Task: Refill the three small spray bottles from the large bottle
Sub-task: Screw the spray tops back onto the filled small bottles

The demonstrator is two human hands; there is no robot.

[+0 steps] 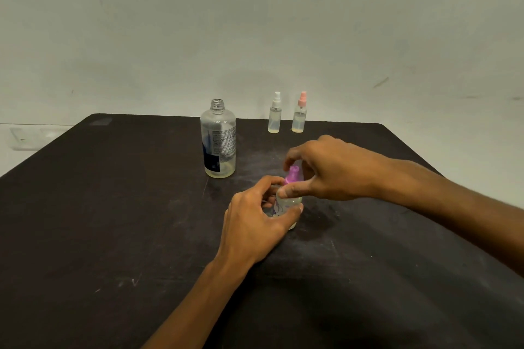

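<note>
- Across the dark counter (113, 207), scuffs and pale dust.
- Toward the back, large bottle (218, 139) upright, cap off, nearly drained.
- Left hand (255, 218) curled round the small spray bottle (286, 204) mid-counter.
- Right hand (326, 170) pinching its purple spray top (293, 174).
- Far back, white-topped bottle (275, 113) just beside pink-topped bottle (300, 113), both upright.

A dark, scuffed counter (113, 221) carries the uncapped large bottle (218, 140), two small spray bottles (white-capped (274, 116), pink-capped (299, 117)) near its far edge, and a purple-capped bottle (287, 201) nearer.
</note>
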